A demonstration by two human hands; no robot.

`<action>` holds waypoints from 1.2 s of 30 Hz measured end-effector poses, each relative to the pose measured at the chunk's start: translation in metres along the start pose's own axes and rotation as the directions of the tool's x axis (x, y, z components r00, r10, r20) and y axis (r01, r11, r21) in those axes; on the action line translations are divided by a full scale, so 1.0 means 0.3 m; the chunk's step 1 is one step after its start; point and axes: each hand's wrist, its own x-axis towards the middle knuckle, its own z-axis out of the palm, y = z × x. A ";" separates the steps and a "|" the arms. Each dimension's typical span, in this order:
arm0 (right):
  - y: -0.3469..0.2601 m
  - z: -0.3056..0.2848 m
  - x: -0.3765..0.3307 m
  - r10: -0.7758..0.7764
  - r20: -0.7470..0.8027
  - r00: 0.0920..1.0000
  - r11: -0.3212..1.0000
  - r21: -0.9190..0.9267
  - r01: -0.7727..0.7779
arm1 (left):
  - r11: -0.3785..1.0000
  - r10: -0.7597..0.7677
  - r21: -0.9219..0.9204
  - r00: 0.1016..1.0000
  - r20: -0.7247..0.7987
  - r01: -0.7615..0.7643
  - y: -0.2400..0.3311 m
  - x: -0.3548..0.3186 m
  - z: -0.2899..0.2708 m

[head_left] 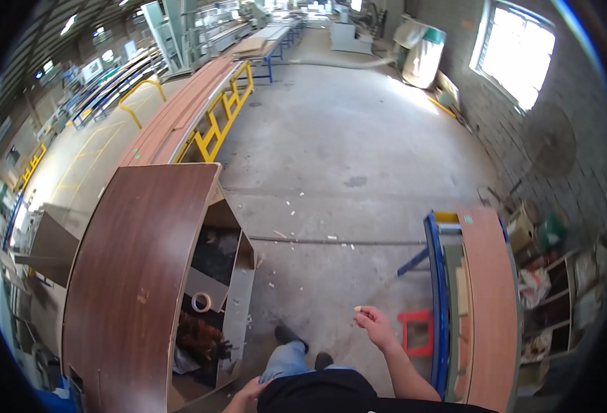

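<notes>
My right hand [378, 329] is raised in front of me, closed in a pinch. Between thumb and fingertips is a small pale yellowish piece [358, 308], too small to name. Down by my left hip, my left hand [250, 389] rests against my blue jeans [284, 361]; its fingers are mostly hidden at the thigh. To my left stands a brown wood-topped cabinet bench [128, 261]. Its open side shows a tape roll [201, 302] on a shelf and a brown feathery bundle [199, 339], perhaps a duster, below.
On my right, a blue-framed rack [438, 303] carries a long reddish board [489, 296]; a red stool [416, 333] is beside it. Ahead left, long boards [179, 110] lie on a yellow-framed stand [217, 124]. White scraps dot the concrete floor [345, 158]. A large fan [550, 140] stands by the wall.
</notes>
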 end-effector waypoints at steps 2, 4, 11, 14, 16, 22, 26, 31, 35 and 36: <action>-0.052 0.047 0.202 0.000 0.062 0.998 0.974 -0.226 0.014 | 0.998 0.017 -0.059 0.989 0.148 -0.009 0.065 0.150 -0.040; -0.083 0.128 0.379 -0.004 0.095 0.995 0.959 -0.283 0.031 | 0.993 -0.116 0.009 0.982 0.148 0.116 0.189 0.283 -0.096; -0.296 0.441 0.830 0.166 0.305 0.938 0.926 -0.376 -0.042 | 0.985 -0.134 -0.084 0.969 0.207 0.154 0.519 0.583 -0.376; -0.315 0.491 1.033 0.210 0.309 0.928 0.886 -0.461 -0.047 | 0.934 -0.134 -0.287 0.953 0.271 0.213 0.556 0.598 -0.497; -0.329 0.551 1.134 0.220 0.329 0.918 0.889 -0.455 -0.050 | 0.912 -0.109 -0.344 0.942 0.318 0.222 0.563 0.637 -0.504; -0.441 0.898 1.492 0.330 0.648 0.687 0.798 -0.579 0.163 | 0.898 -0.281 -0.307 0.948 0.152 0.315 0.751 0.679 -0.452; -0.451 1.151 1.699 0.397 0.811 0.431 0.814 -0.528 0.243 | 0.851 -0.132 -0.506 0.990 0.046 0.137 0.920 0.672 -0.342; -0.444 1.478 1.829 0.293 0.950 0.104 0.859 -0.310 0.409 | 0.633 -0.378 -0.764 0.911 -0.167 0.123 1.084 0.644 -0.061; -0.407 1.681 1.807 0.235 0.950 -0.207 0.905 -0.135 0.404 | 0.315 -0.520 -0.942 0.810 -0.272 -0.114 1.247 0.722 0.251; -0.398 1.694 1.790 0.158 0.929 -0.335 0.896 0.008 0.444 | 0.234 -0.556 -0.952 0.776 -0.297 -0.197 1.295 0.741 0.314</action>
